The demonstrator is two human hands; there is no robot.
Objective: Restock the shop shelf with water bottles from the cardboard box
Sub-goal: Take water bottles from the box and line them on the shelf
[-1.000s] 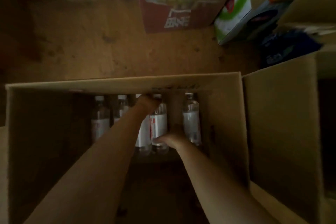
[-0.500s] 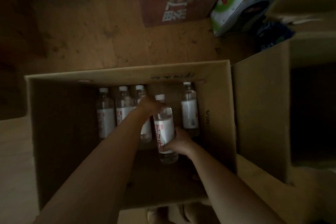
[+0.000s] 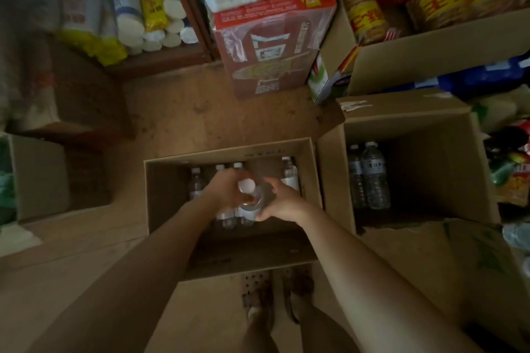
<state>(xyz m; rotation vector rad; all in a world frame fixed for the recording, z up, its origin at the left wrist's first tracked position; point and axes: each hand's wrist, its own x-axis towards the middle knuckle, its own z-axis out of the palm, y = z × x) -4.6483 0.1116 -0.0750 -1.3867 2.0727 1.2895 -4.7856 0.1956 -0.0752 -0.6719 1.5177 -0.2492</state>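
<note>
An open cardboard box (image 3: 311,195) stands on the floor in front of me. Several clear water bottles (image 3: 196,184) with white caps stand along its far wall. I hold one water bottle (image 3: 250,197) lifted above them, its white cap pointing up at the camera. My left hand (image 3: 225,189) curls around its left side near the neck, though it is blurred. On the bottle's right side my right hand (image 3: 282,201) grips the body.
A second open box (image 3: 459,169) at the right holds two larger bottles (image 3: 372,178). A red carton (image 3: 272,49) stands beyond, under white packs. A low wooden shelf (image 3: 160,60) with rolls is at upper left, another box (image 3: 40,178) at left. My feet (image 3: 275,295) are behind the box.
I have stood up, so the view now takes in the shelf and stacked goods. The bottle has risen out of the row, and my left hand has closed in on it.
</note>
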